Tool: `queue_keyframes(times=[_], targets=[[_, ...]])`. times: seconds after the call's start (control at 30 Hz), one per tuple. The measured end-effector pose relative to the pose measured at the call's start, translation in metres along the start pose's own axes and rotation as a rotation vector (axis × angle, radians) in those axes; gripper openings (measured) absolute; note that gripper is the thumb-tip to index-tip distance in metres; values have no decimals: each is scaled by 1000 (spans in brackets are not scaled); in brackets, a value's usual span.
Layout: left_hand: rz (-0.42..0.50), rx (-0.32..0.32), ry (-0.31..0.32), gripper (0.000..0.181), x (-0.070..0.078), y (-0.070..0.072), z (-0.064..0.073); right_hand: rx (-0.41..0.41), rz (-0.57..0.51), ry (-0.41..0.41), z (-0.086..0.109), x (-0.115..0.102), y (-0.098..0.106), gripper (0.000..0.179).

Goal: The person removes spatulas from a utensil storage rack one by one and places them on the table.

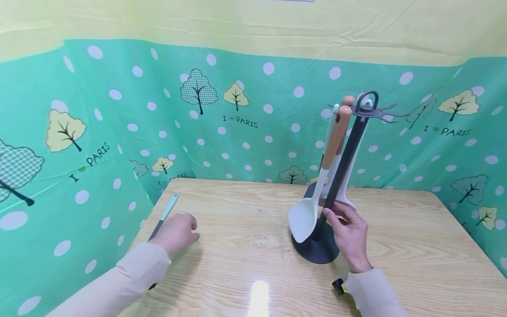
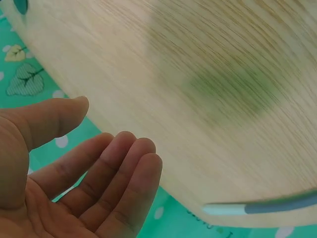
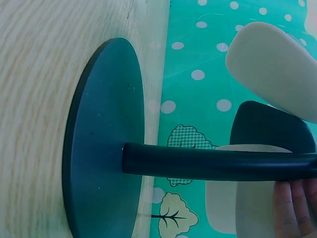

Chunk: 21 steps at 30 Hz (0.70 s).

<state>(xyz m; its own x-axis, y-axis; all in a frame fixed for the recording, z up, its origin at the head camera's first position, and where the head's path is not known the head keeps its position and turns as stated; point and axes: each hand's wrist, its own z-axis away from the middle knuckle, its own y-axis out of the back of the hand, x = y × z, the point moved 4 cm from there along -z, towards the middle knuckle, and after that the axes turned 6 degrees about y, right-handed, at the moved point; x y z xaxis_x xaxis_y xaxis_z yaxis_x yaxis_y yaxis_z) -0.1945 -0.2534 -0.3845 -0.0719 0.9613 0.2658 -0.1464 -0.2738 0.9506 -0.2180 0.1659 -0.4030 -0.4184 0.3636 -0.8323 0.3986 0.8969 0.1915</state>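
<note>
A dark utensil stand [image 1: 320, 248] with a round base and a tall pole stands right of centre in the head view. My right hand [image 1: 350, 235] grips its pole [image 3: 208, 162] low down. Several utensils hang from the stand's top, among them a white turner [image 1: 303, 218] with a wooden handle. The right wrist view shows white heads and a black utensil head [image 3: 270, 130] around the pole. My left hand [image 1: 178, 231] is at the table's left, holding nothing, its fingers relaxed. Near it lies a utensil [image 1: 169, 208] with a light-blue handle and dark shaft, its far part hidden by my arm.
The light wooden table [image 1: 245, 246] reaches back to a green dotted curtain [image 1: 245, 145] printed with trees. Unused hooks [image 1: 390, 115] stick out from the stand's top on the right. A small black item [image 1: 338, 286] shows beside my right cuff.
</note>
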Motion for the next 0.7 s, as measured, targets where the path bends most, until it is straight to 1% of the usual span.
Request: queue_keyframes(times=[0.27, 0.43, 0.7], targets=[[27, 16, -37, 24, 14, -7, 3, -3, -12, 67, 2, -26, 1, 24], [37, 33, -52, 23, 23, -10, 5, -6, -14, 72, 3, -27, 1, 24], [61, 56, -67, 25, 40, -14, 7, -12, 25, 53, 3, -30, 1, 25]])
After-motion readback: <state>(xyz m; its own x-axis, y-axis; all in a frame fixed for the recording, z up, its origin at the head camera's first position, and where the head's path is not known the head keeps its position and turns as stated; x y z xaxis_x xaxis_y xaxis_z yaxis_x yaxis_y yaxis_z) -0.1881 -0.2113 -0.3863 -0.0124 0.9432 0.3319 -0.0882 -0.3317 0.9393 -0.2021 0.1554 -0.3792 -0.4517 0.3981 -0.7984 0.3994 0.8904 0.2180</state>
